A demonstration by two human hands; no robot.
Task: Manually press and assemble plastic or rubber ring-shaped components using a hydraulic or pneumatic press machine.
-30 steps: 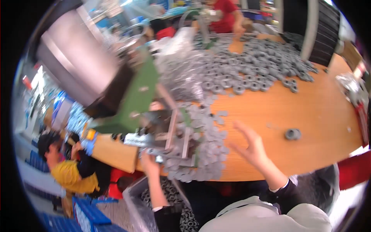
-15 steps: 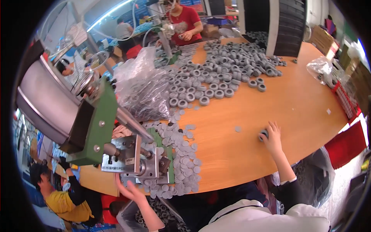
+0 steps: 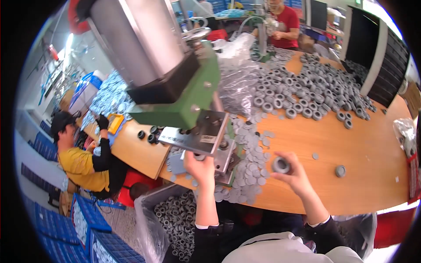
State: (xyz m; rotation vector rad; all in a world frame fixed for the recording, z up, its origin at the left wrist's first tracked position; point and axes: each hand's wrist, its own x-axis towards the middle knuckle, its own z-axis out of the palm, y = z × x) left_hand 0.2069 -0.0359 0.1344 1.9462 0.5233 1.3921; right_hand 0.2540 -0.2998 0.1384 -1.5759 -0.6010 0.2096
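Note:
My right hand (image 3: 294,177) holds a grey plastic ring (image 3: 280,165) between thumb and fingers, above the table's near edge, right of the press. My left hand (image 3: 201,170) is at the green and steel press (image 3: 193,98), its fingertips just under the steel block (image 3: 210,133). Those fingers close on a round grey part (image 3: 199,157), mostly hidden by the hand and the block. Flat grey discs (image 3: 247,168) lie heaped along the press's right side. Another grey ring (image 3: 340,171) rests alone on the table, right of my right hand, and a single disc (image 3: 315,156) lies between them.
A large pile of grey rings (image 3: 315,85) covers the far part of the table (image 3: 372,149). Clear plastic bagging (image 3: 239,83) stands behind the press. Below the edge sits a lined bin of rings (image 3: 175,219). Co-workers in yellow (image 3: 83,162) and red (image 3: 287,28) work nearby.
The view has swung left. My right hand has lifted a grey ring off the table and brought it toward the press. My left hand, open before, has moved up under the steel block and closed.

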